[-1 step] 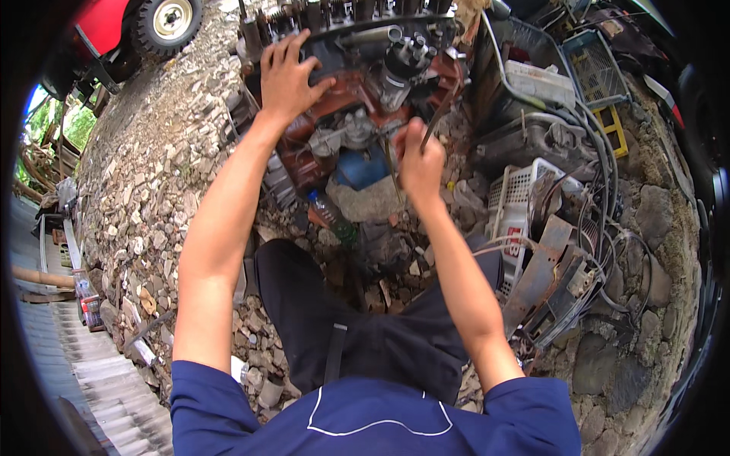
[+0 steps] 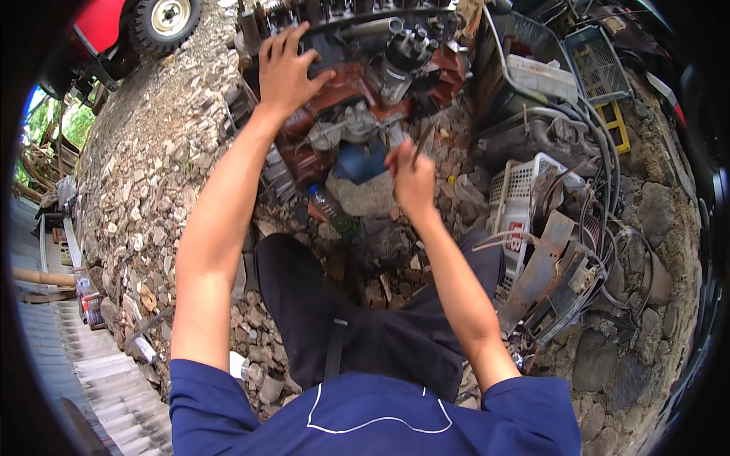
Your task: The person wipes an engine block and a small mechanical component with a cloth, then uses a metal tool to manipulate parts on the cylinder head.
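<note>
In front of me stands an engine block (image 2: 338, 83), rust-red with a dark upper edge and a row of valve parts along the top. My left hand (image 2: 289, 76) lies spread on its upper left side, fingers apart. The distributor (image 2: 405, 57), black with several pale terminals, rises at the engine's right. Lower down, my right hand (image 2: 414, 178) is closed around a thin dark rod (image 2: 426, 140), partly blurred, its tip near the engine's lower right. Left of that hand are a grey metal fitting (image 2: 350, 125) and a blue rounded object (image 2: 360, 163).
A green-tinted plastic bottle (image 2: 332, 211) lies on the rubble between my knees and the engine. To the right are a white plastic basket (image 2: 525, 205) with scrap metal and wires, and a blue-grey crate (image 2: 598, 64). A red vehicle's wheel (image 2: 167, 17) stands at the far left.
My right hand has come down toward me, away from the engine, and the thin rod in it has moved along. My left hand stays on the engine.
</note>
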Available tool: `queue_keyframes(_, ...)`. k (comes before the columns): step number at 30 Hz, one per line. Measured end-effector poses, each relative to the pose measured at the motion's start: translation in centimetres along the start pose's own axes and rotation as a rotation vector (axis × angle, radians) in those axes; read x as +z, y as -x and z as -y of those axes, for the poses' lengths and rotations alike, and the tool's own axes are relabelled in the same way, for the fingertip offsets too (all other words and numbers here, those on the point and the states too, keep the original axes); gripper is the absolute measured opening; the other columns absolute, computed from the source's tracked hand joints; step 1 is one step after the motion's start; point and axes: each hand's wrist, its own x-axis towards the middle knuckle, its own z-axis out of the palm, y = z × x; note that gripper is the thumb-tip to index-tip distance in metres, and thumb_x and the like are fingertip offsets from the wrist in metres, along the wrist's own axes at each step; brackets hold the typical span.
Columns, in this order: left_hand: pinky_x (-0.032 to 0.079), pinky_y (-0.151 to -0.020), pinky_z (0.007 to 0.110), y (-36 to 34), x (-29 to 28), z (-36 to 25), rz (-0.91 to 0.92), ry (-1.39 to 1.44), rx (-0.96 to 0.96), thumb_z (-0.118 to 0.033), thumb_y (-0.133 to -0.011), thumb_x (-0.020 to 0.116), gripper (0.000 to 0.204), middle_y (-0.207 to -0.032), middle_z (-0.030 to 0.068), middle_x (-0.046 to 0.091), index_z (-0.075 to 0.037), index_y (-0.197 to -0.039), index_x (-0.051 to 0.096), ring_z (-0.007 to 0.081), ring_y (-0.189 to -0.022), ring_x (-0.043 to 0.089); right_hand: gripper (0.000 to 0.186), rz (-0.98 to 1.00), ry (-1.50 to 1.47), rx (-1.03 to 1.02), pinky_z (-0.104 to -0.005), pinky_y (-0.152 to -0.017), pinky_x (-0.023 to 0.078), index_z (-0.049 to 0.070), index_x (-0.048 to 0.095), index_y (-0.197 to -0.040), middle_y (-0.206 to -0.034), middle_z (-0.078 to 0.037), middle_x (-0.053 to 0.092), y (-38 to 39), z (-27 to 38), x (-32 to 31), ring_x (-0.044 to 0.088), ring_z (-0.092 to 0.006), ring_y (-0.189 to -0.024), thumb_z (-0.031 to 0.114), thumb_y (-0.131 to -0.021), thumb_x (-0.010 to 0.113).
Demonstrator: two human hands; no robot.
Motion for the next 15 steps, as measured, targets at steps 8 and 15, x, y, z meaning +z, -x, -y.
queue_keyframes(8,0.023,-0.113,0.051,-1.0,-0.7,-0.8,0.007,0.076,-0.006,-0.049,-0.067,0.080,0.046,-0.141,0.0178,0.043,-0.008,-0.086,0.074,0.0373,-0.134,0.034,0.047,0.682,0.659,0.811,-0.0467,-0.080,0.051,0.000,0.070,-0.101,-0.093,-0.023,0.070,15.1,-18.2,2.4,0.068,-0.0367,-0.090,0.045,-0.098,0.056)
queue_keyframes(15,0.022,-0.113,0.053,-1.2,-0.4,-1.2,0.019,0.117,-0.030,-0.051,-0.066,0.080,0.049,-0.141,0.0180,0.045,-0.008,-0.088,0.074,0.0372,-0.135,0.034,0.041,0.869,0.831,0.786,-0.0481,-0.090,0.053,0.002,0.069,-0.112,-0.115,-0.021,0.068,15.9,-19.6,2.5,0.064,-0.0384,-0.110,0.038,-0.094,0.061)
